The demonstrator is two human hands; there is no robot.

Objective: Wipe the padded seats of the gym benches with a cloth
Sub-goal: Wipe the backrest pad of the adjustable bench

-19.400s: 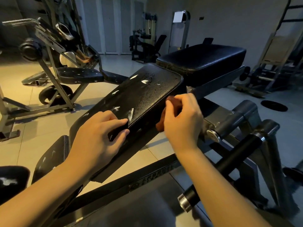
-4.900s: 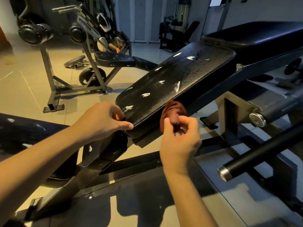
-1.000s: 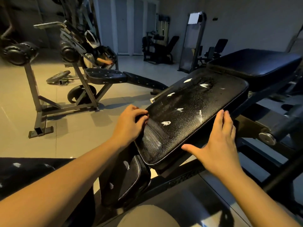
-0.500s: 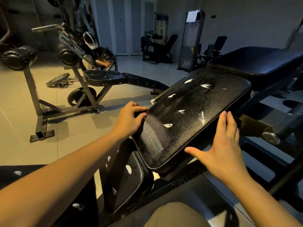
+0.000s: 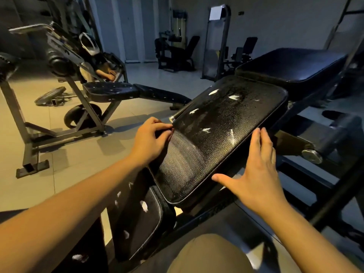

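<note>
A tilted black padded seat [image 5: 226, 131] fills the middle of the view, wet with droplets and white foam smears, and its lower left part shows wipe streaks. My left hand [image 5: 151, 140] is at the pad's left edge, fingers curled round a dark bunched cloth [image 5: 164, 133] that is mostly hidden under them. My right hand [image 5: 256, 170] is flat with straight fingers against the pad's right edge and holds nothing. A second pad [image 5: 291, 66] sits above and behind. A smaller pad [image 5: 141, 219] with white spots hangs below.
The bench's metal frame and a roller with a steel end cap [image 5: 312, 155] lie to the right. Another bench [image 5: 110, 91] with a spotted pad stands on the tiled floor to the left, a weight plate [image 5: 51, 96] beside it. My knee [image 5: 208, 255] is at the bottom.
Earlier my right hand held the cloth; now it is flat at the pad's right edge. Over the last second both hands have barely moved, and the left stays at the left edge.
</note>
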